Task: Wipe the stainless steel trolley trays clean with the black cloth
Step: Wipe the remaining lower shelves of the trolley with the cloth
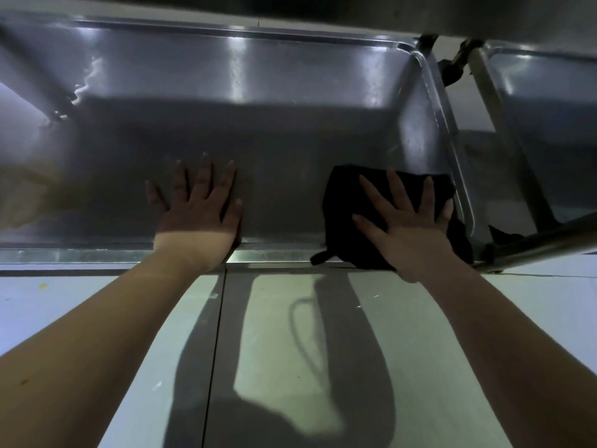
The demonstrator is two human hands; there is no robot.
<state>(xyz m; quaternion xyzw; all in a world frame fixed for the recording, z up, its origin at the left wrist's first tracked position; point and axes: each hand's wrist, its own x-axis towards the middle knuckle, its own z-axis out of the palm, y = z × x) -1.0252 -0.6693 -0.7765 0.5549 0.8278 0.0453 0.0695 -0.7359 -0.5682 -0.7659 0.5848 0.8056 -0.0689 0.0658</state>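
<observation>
A wide, shallow stainless steel trolley tray (274, 130) is seen across the upper half, above a pale tiled floor (290, 318). A crumpled black cloth (349, 202) is pressed onto the tray by the right hand (410, 224), fingers spread flat. It lies at 3 o'clock from the left hand (200, 205), which is laid flat and splayed on bare steel, well apart. The cloth is draped over the near rim at 6 o'clock and reaches the raised side rim at 3 o'clock. Bare steel is left open toward 12 and 9 o'clock.
</observation>
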